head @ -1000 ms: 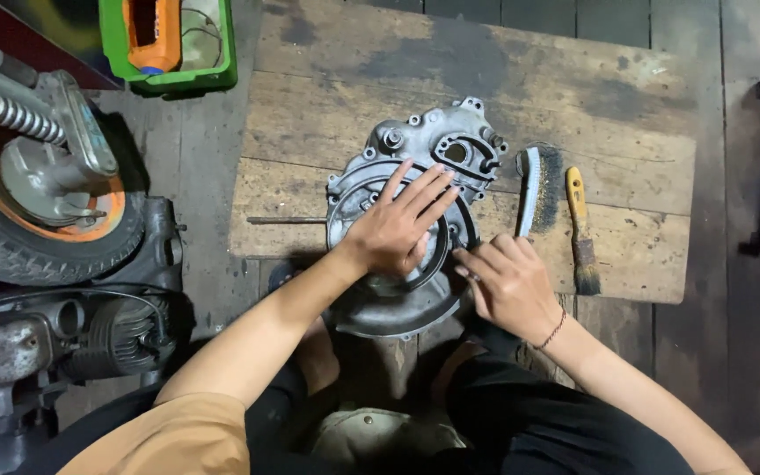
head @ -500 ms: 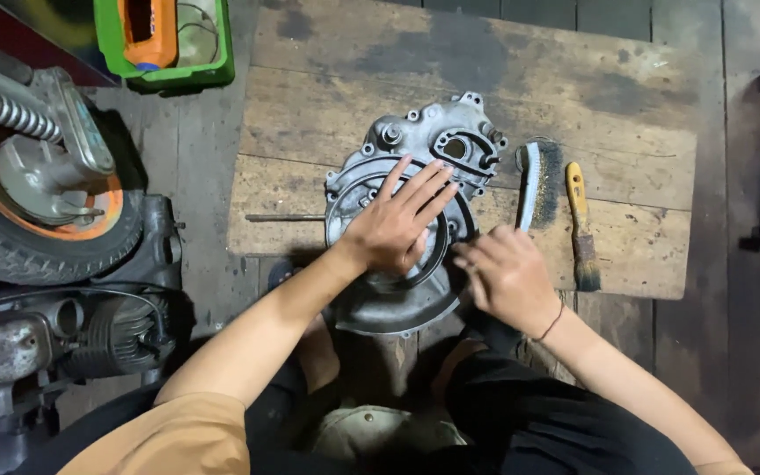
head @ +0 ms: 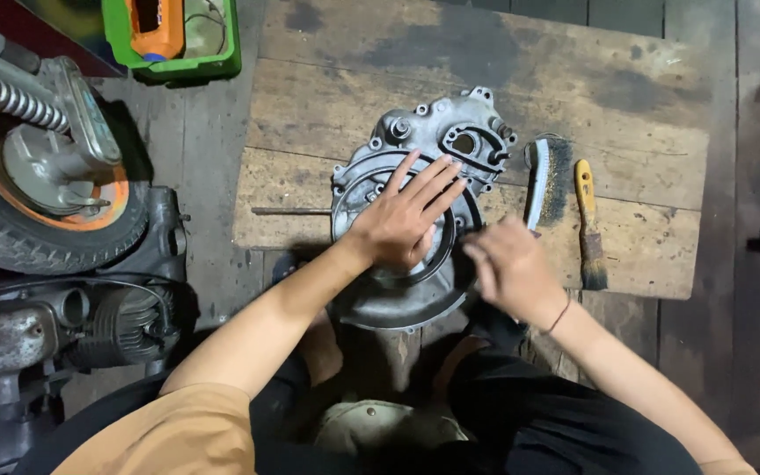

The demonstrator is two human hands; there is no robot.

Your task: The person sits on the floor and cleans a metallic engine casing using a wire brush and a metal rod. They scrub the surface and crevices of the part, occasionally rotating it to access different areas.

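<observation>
Right hand (head: 514, 271): blurred, shifted slightly up along the right rim of the engine cover (head: 415, 211) since a second ago; fingers curled, grip not discernible.
Left hand (head: 402, 222): unchanged, fingers spread flat on the cover, pinning it to the wooden bench (head: 327, 105).
Beyond: wire brush (head: 544, 183), paintbrush (head: 588, 224), untouched.

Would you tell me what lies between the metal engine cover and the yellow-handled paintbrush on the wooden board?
In the head view, a wire brush lies between the engine cover and the yellow-handled paintbrush, on the wooden board. The right hand sits just below it.
</observation>
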